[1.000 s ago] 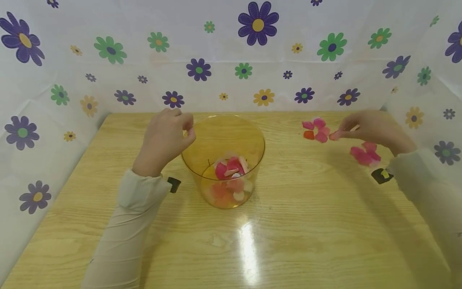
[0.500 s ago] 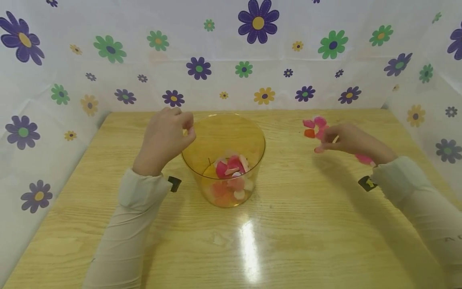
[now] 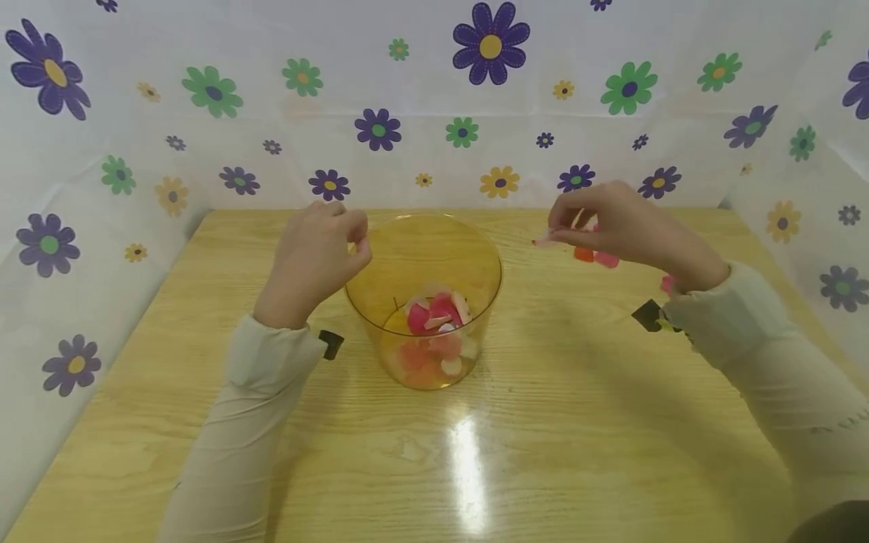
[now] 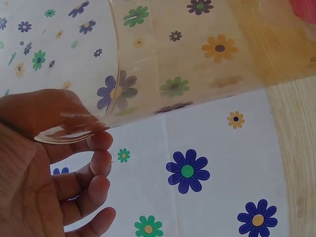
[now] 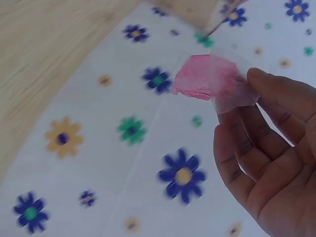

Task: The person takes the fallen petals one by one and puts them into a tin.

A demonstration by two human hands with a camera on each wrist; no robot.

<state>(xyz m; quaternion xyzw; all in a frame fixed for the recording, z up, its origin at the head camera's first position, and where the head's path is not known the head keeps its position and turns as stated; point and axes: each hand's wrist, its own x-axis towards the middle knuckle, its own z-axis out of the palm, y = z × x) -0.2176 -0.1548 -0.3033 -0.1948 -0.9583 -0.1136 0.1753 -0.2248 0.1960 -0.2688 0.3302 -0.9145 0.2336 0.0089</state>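
Note:
A see-through amber bucket point(image 3: 421, 256) stands on the wooden table with several pink, red and pale artificial petals point(image 3: 441, 311) at its bottom. My left hand point(image 3: 308, 260) holds the bucket's left side; the left wrist view shows its thumb and forefinger pinching the clear rim point(image 4: 74, 136). To the right of the bucket, my right hand point(image 3: 624, 226) is raised above the table. Between its thumb and fingertips it pinches a pink petal point(image 5: 195, 76) with a pale, translucent piece point(image 5: 227, 101) overlapping it. Whether these are two separate petals I cannot tell.
Several loose pink and orange petals point(image 3: 597, 256) lie on the table, partly hidden behind my right hand. Another pink petal point(image 3: 667, 284) shows beside the right wrist. White cloth with printed flowers point(image 3: 434, 98) encloses the table point(image 3: 326, 467) at the back and sides.
My right hand has moved left from the loose petals towards the bucket, carrying what it pinches, and now appears higher. The left hand and the bucket have stayed in place.

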